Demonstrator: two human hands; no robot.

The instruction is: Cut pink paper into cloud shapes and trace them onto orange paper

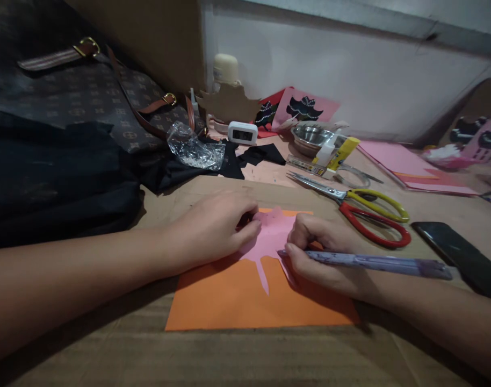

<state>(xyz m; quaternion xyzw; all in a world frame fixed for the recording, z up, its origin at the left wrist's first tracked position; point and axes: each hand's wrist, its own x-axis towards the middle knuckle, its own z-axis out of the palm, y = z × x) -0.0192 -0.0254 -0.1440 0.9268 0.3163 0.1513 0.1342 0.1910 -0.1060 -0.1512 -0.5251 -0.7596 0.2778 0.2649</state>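
Observation:
A pink paper cutout (269, 237) with a jagged top and thin tails lies on a sheet of orange paper (229, 301). From the left, my left hand (225, 228) rests on the cutout, its fingers curled and the thumb and fingertips pressing down its left side. In my right hand (313, 247) is a pen (374, 262), pinched near its tip, which points left at the right edge of the cutout. Part of the cutout is hidden under both hands.
Red-and-yellow-handled scissors (350, 207) and a black phone (455, 252) lie on the right. Behind are a glue stick (344, 153), a metal bowl (310, 140), a small digital clock (243, 133) and a clear plastic bag (195, 150). A patterned handbag (80, 102) stands at left.

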